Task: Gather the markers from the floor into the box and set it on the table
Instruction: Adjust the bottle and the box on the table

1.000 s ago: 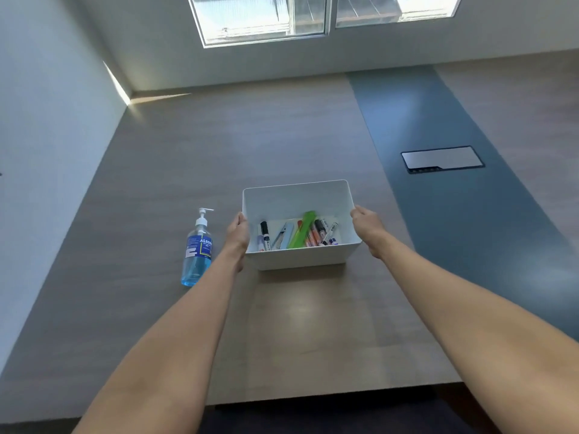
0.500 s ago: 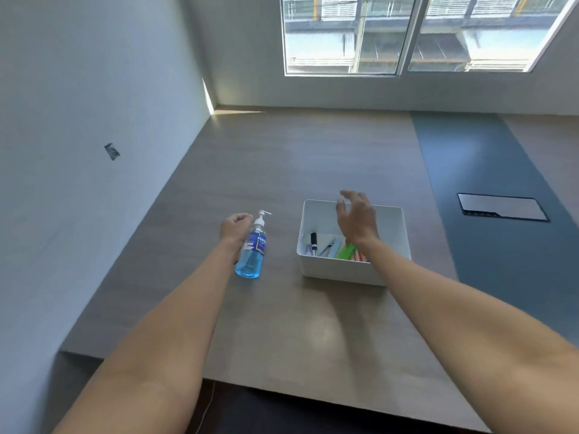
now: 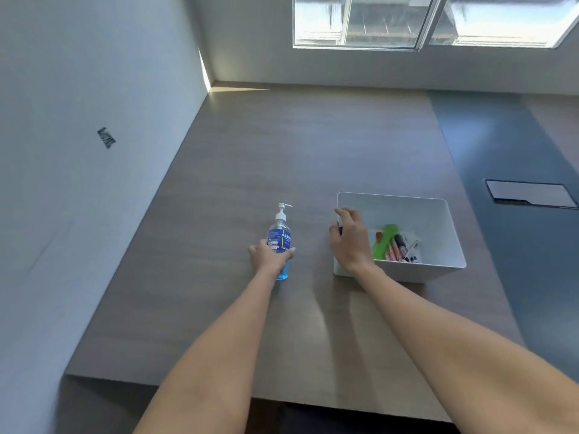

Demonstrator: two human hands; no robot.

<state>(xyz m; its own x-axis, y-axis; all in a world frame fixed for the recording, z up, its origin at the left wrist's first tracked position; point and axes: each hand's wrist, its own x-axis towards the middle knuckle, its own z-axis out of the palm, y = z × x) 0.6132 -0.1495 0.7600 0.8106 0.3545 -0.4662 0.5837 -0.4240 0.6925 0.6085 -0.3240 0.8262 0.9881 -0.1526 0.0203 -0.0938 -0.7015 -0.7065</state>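
The white box (image 3: 435, 227) stands on the wooden table (image 3: 282, 158), right of centre. Inside it lie several markers (image 3: 399, 249) and a green object (image 3: 383, 242). My right hand (image 3: 349, 239) hovers over the box's left end with its fingers spread, covering part of the rim; whether it touches the box I cannot tell. My left hand (image 3: 269, 255) is wrapped around the lower part of a blue sanitizer bottle (image 3: 279, 236) that stands upright to the left of the box.
A white wall (image 3: 78, 151) runs along the table's left side. A dark blue strip (image 3: 501, 170) with a cable hatch (image 3: 531, 198) crosses the table on the right. Windows (image 3: 423, 20) are at the back. The table's near edge is close to me.
Both hands have let go of the box, which now rests on the table. My left hand moved left and closed around the bottle. My right hand moved to the box's left end.
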